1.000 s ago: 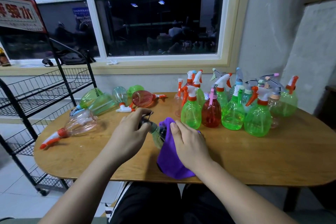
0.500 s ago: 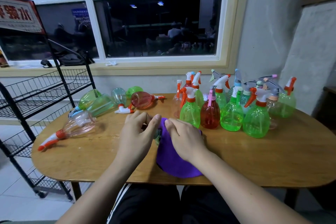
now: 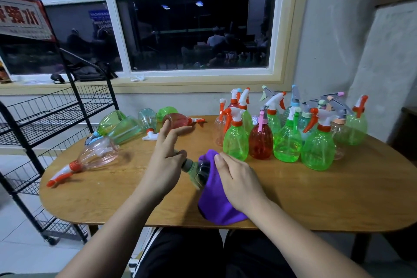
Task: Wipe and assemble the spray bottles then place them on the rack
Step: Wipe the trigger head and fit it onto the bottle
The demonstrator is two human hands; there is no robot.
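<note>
A small greenish bottle [image 3: 195, 172] lies on its side at the middle of the wooden table [image 3: 316, 198], half wrapped in a purple cloth [image 3: 216, 207]. My left hand [image 3: 164, 165] grips the bottle's neck end, index and middle fingers raised. My right hand [image 3: 239, 178] presses the cloth around the bottle's body. Several assembled green, red and clear spray bottles [image 3: 286, 140] stand upright at the back right. Several more bottles [image 3: 121, 126] lie on their sides at the back left. The black wire rack [image 3: 45, 119] stands left of the table.
A clear pink bottle with an orange-white sprayer [image 3: 90, 158] lies near the table's left edge. A red bottle [image 3: 178, 119] lies just beyond my left fingers. The window sill and wall run behind the table. My legs sit under the front edge.
My left hand has shifted along the bottle's neck and lifted its fingers. The bottle has turned inside the cloth, showing more of its neck. My right hand stays on the cloth.
</note>
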